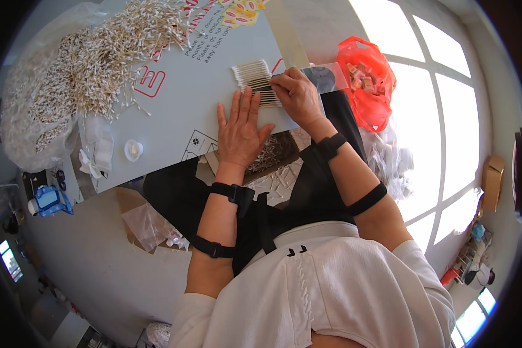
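Head view: your left hand (238, 129) lies flat, fingers spread, on the pale grey cardboard sheet (180, 98); your right hand (296, 94) pinches one neat row of white-tipped cotton swabs (255, 80) just beyond it (too many to count). One loose swab heap (107, 55) sprawls far left, one orange plastic bag (368, 78) right.

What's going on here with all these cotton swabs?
A person is seated at a grey board laid across their lap. The left hand lies flat on the board, while the right hand presses on a neat row of cotton swabs beside a small clear bag. A big loose heap of cotton swabs sits at the board's far left, and an orange plastic bag lies to the right.
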`<control>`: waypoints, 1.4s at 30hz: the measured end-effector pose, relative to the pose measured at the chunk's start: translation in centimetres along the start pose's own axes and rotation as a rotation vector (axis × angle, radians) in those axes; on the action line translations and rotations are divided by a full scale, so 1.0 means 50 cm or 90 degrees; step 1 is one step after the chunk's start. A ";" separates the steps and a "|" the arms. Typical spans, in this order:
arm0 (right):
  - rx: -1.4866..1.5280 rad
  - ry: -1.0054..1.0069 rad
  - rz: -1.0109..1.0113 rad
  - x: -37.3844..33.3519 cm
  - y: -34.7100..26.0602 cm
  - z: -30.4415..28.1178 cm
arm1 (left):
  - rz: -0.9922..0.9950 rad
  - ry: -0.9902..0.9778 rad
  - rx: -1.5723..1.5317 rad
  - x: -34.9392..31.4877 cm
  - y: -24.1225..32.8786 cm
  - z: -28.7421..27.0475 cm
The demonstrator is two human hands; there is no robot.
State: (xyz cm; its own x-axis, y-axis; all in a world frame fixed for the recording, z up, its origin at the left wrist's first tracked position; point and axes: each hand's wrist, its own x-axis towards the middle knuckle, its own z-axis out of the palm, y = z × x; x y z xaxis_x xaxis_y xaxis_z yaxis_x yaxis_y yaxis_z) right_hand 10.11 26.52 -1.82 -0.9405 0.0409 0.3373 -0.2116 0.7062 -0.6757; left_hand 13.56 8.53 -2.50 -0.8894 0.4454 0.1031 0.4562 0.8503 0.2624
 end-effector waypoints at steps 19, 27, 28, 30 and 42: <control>0.002 -0.028 -0.005 0.004 0.010 0.009 | 0.032 0.000 -0.048 0.002 -0.003 -0.009; -0.001 -0.039 -0.001 0.008 0.011 0.007 | 0.032 -0.016 -0.025 0.010 0.000 -0.002; 0.021 -0.028 0.012 0.008 0.011 0.007 | 0.030 -0.019 -0.025 0.010 0.001 -0.003; 0.045 -0.017 0.024 0.012 0.012 0.008 | 0.028 -0.022 -0.023 0.010 0.001 -0.005; -0.010 -0.023 -0.025 0.041 0.022 0.026 | 0.028 -0.012 -0.050 0.009 0.003 -0.003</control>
State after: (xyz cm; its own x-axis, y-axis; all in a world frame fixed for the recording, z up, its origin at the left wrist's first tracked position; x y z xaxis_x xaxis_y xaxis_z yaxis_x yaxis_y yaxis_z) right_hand 7.61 26.43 -2.73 -0.9405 -0.0120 0.3395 -0.2445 0.7179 -0.6518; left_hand 13.21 8.80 -2.29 -0.8678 0.4872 0.0979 0.4900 0.8060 0.3321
